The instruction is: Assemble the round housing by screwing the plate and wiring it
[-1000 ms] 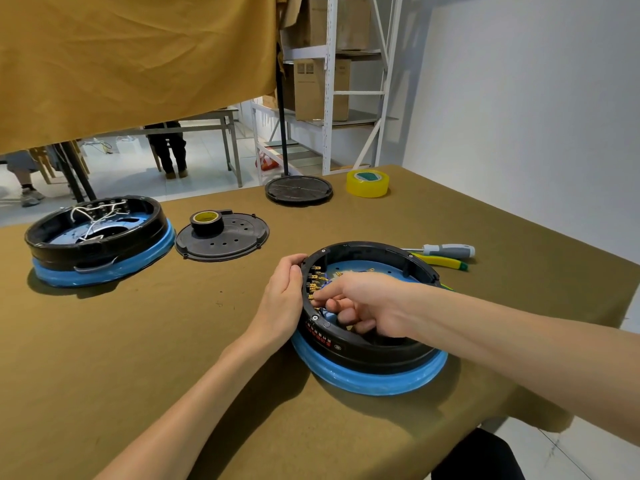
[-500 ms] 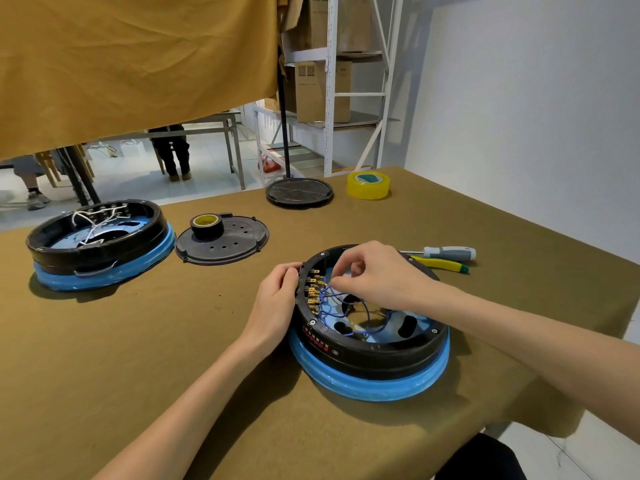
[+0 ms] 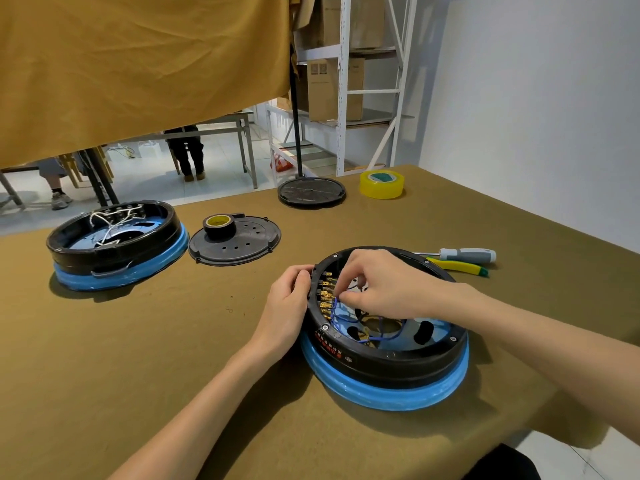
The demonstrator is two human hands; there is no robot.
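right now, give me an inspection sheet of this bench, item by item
surface: table under an olive cloth.
job's things: near round housing, black on a blue base, open, brass terminals at its left wall; perforated plate lies apart, black tape roll on it.
clutter: second housing far left with white wires; black disc; yellow tape roll; screwdriver; yellow-handled tool.
hands: left hand grips the housing's left rim; right hand pinches at the terminals.
cables: blue wires loop inside the near housing.
surroundings: hanging tan cloth, shelving with boxes, seated people beyond.
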